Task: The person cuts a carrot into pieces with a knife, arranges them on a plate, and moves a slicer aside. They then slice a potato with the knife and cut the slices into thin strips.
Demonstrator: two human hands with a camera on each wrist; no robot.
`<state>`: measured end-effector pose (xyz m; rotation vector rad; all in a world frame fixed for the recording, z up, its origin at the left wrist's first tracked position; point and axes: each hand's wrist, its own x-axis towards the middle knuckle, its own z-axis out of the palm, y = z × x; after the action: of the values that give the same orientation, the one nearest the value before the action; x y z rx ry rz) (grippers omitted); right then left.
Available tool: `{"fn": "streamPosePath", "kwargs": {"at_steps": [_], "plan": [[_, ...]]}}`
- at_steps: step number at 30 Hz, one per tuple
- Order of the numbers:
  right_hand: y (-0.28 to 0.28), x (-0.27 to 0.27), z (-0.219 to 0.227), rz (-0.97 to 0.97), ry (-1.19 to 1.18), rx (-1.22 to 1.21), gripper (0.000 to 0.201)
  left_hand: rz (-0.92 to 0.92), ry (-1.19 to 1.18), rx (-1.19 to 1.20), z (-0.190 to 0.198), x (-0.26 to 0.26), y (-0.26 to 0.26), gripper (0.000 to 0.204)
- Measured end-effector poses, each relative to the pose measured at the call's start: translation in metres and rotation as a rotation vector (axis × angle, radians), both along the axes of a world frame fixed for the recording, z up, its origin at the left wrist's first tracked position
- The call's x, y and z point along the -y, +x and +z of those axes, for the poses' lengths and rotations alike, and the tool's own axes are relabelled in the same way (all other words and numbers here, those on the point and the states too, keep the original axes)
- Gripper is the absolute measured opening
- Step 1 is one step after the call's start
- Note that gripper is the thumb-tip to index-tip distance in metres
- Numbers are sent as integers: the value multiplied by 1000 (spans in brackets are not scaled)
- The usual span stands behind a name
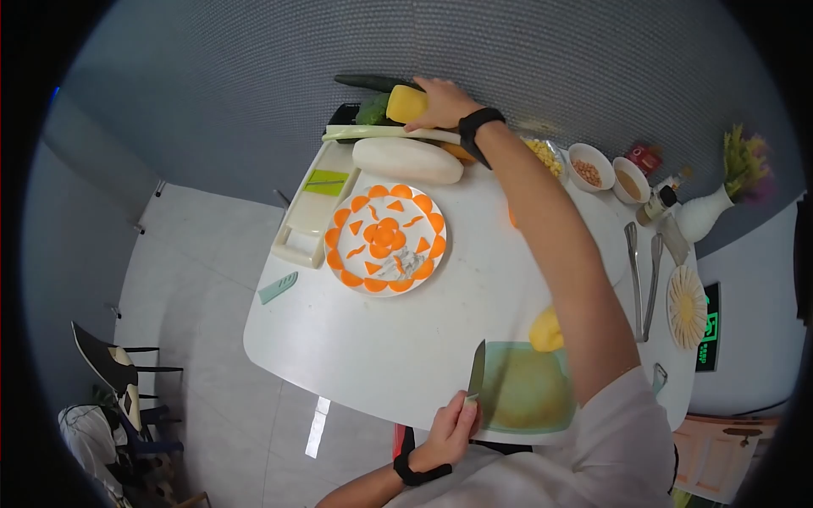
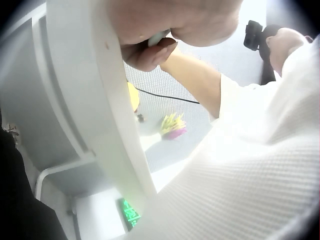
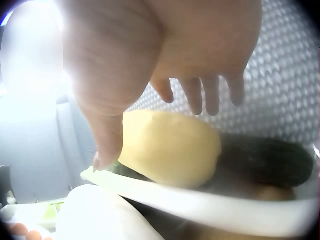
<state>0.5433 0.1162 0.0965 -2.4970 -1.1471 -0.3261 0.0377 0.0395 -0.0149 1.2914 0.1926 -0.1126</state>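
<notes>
My left hand (image 1: pixel 453 430) (image 2: pixel 170 25) grips the handle of a knife (image 1: pixel 478 368), its blade pointing away at the left edge of a green cutting board (image 1: pixel 527 388). At the back, my right hand (image 1: pixel 446 103) (image 3: pixel 165 60) is spread over a thick yellow piece (image 1: pixel 406 104) (image 3: pixel 172 147). In the right wrist view the thumb lies beside the piece and the fingertips hang above it, apart from its surface. A second yellow piece (image 1: pixel 546 330) lies by the board's upper left corner, partly hidden by my right arm.
A plate (image 1: pixel 366 222) with orange slices stands left of centre, near a white radish (image 1: pixel 408 161), a leek (image 1: pixel 364 132), a dark green cucumber (image 1: pixel 373 82) and a slicer (image 1: pixel 303 212). Bowls (image 1: pixel 590 167), tongs (image 1: pixel 635 279) and a white vase (image 1: pixel 705 213) stand right.
</notes>
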Motion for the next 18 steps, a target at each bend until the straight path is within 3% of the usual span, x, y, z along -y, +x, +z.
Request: {"fn": "streamPosePath", "kwargs": {"at_steps": [4, 8, 11, 12, 13, 15, 18], "plan": [[-34, 58, 32, 133, -76, 73, 85, 43, 37, -33, -13, 3, -5, 32], [-155, 162, 68, 45, -159, -237, 60, 105, -120, -34, 5, 5, 2, 29], [-238, 241, 58, 78, -209, -370, 45, 114, -154, 34, 3, 5, 10, 32], [-259, 272, 37, 164, -193, -283, 44, 120, -140, 38, 3, 5, 10, 31], [-289, 286, 32, 127, -142, -429, 48, 93, -138, 71, 2, 3, 11, 31], [-332, 298, 0, -136, -80, -344, 72, 97, -85, 103, 4, 6, 13, 32], [-356, 273, -48, -539, -34, -285, 68, 110, -16, 115, 6, 8, 11, 33]]}}
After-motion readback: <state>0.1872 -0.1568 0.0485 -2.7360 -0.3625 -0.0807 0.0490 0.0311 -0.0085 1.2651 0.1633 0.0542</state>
